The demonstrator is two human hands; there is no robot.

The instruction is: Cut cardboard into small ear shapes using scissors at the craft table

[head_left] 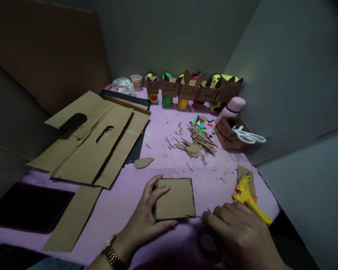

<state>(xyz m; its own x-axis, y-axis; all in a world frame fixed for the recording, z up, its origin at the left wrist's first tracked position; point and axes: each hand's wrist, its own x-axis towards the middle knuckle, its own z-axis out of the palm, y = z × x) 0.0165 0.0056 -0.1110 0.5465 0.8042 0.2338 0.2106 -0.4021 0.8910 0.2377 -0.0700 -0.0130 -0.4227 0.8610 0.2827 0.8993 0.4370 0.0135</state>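
A small square cardboard box [174, 198] with dark edges rests in my left hand [146, 210]. The fingers lie over its left edge and top face, and the thumb runs along its near side. My right hand [236, 228] is closed around a pair of scissors [207, 242] with black handles. The blades are a little apart, and one tip touches or overlaps the box's near right corner. To the right of that hand lies a yellow glue gun [245, 191], its nozzle over a cardboard piece [252, 178].
Cardboard scraps [201, 142] litter the pink tabletop [160, 138]. Large cardboard sheets [92, 142] and a dark tablet-like slab [28, 206] lie left. Several animal-faced cardboard figures [188, 92] stand behind. A pink bottle [233, 107], small carton [228, 137] and white cable [249, 135] are right.
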